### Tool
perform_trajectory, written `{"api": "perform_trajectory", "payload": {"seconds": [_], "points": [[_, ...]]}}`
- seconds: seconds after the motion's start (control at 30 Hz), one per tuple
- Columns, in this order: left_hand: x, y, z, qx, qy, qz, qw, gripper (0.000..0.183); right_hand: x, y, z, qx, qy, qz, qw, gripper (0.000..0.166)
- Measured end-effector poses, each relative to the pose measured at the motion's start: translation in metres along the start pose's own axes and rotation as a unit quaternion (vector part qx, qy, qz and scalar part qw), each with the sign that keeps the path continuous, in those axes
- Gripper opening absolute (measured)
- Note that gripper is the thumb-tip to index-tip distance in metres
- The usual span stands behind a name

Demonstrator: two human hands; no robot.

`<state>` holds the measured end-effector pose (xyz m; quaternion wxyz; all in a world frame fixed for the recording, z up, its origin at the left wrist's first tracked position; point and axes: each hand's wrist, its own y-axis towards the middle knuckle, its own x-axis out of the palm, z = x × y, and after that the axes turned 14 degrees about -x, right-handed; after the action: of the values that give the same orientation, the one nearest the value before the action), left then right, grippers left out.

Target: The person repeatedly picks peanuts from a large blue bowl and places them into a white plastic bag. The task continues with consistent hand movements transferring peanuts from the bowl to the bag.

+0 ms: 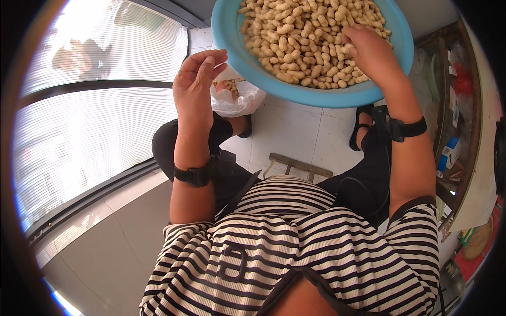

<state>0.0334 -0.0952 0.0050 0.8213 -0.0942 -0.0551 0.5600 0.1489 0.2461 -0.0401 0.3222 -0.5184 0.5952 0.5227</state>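
Observation:
A wide light-blue plastic basin [316,98] sits before me, heaped with unshelled peanuts [300,43]. My right hand [369,49] reaches over the basin's right side, thumb and fingers bent around a peanut [346,47] at the top of the heap. Just left of the rim, my left hand [197,79] is raised with the palm turned inward and the fingers loosely curled and apart. Nothing shows between those fingers. Below and beyond this hand, a white plastic bag [245,98] stands with its mouth open, and some peanuts [231,87] are visible inside.
Translucent ribbed panels in a dark frame [118,83] line the left side. A small wooden stool [300,164] is partly visible between my legs on the tiled floor [288,126]. At the right stands a wooden shelf [440,98] holding boxes, including a blue-and-white box [448,152].

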Motion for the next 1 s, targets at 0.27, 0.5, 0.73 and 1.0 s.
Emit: {"api": "perform_trajectory", "payload": {"seconds": [0.27,0.5,0.73,1.0], "points": [[0.054,-0.033,0.012,-0.212,-0.157,-0.221,0.939,0.055,-0.029,0.023,-0.087,-0.098,0.415,0.085,0.900,0.018],[0.028,-0.019,0.005,-0.197,-0.181,-0.210,0.940,0.036,-0.022,0.023,-0.057,-0.039,0.244,0.133,0.960,0.027],[-0.044,0.016,-0.006,-0.079,0.027,0.044,0.996,0.027,-0.002,-0.008,-0.013,0.063,0.009,-0.063,0.996,0.026],[-0.034,0.008,-0.013,-0.010,0.009,0.054,0.998,0.021,0.012,-0.008,-0.002,0.067,0.036,-0.080,0.994,0.015]]}}
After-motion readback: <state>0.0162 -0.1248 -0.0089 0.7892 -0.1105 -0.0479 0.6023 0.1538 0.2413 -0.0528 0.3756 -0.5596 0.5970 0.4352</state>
